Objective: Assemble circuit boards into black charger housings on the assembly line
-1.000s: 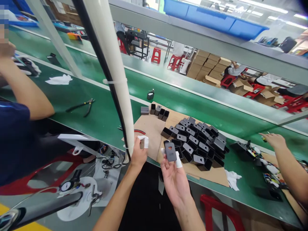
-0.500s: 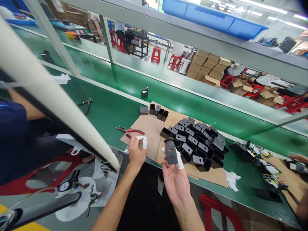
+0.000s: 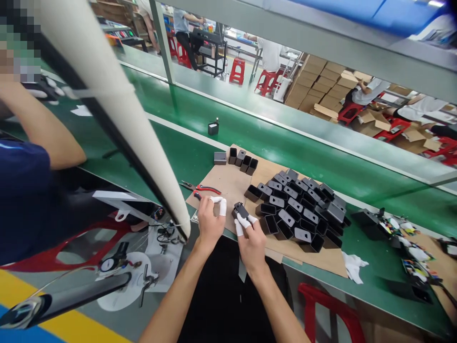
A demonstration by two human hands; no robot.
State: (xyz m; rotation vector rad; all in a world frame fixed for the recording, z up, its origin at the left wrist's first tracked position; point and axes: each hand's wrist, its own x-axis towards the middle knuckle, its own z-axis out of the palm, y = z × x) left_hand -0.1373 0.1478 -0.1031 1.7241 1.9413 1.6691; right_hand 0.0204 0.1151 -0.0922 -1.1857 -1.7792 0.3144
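White finger cots cover some fingertips of both my hands. My right hand [image 3: 252, 243] grips a small black plastic housing [image 3: 241, 208], tilted, above the cardboard. To its left my left hand [image 3: 211, 221] is closed, index finger bent towards the thumb; whether anything small sits in it is hidden. Just beyond the left hand, pliers with red and black handles [image 3: 209, 189] lie partly on the cardboard sheet [image 3: 233, 180]. Right of my right hand, many dark open-ended housings [image 3: 294, 205] stand packed together, some showing a grey end with a small cutout.
Several more housings [image 3: 244, 162] line the far cardboard edge. A small black device [image 3: 213, 127] stands on the green bench. A white cloth [image 3: 354, 267] and wired circuit parts [image 3: 416, 259] lie to the right. A pale slanted post [image 3: 143, 138] and a co-worker's arm [image 3: 53, 128] are at left.
My right hand has turned from palm up to back up, tipping the housing and bringing it nearer my left hand. The left hand stays closed. The camera view has shifted.
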